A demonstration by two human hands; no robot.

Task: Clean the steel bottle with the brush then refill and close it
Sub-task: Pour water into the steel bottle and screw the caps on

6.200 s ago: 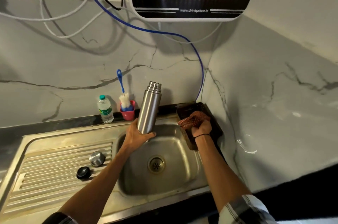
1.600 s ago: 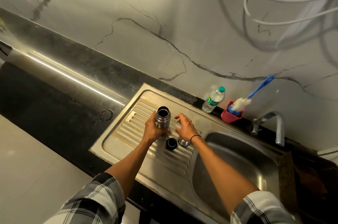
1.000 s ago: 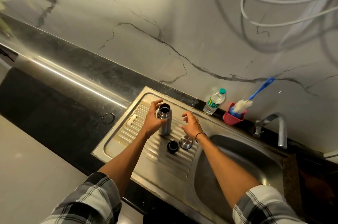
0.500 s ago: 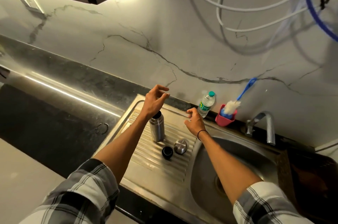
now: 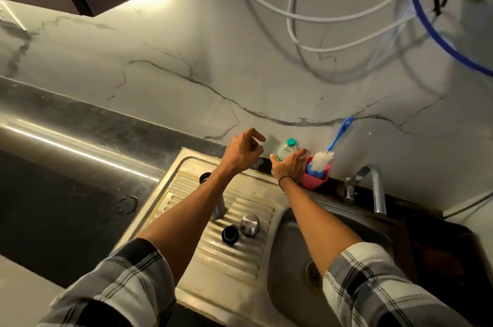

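Observation:
The open steel bottle [image 5: 219, 210] stands upright on the ribbed drainboard [image 5: 234, 254], mostly hidden behind my left forearm. Its steel cap [image 5: 250, 224] and black inner stopper [image 5: 230, 234] lie beside it on the ribs. My right hand [image 5: 289, 166] wraps around a small plastic water bottle [image 5: 286, 148] with a teal cap at the back ledge. My left hand [image 5: 244, 152] hovers just left of it, fingers loosely curled, holding nothing. The blue-handled bottle brush [image 5: 324, 160] stands in a pink cup [image 5: 316, 180] to the right.
The sink basin [image 5: 293, 286] with its drain lies below right, with the tap [image 5: 374, 188] over its back edge. Dark countertop [image 5: 66, 193] stretches left. Hoses and cables hang on the marble wall above.
Both hands have left the steel bottle and moved to the back ledge. My right hand has closed around the plastic water bottle.

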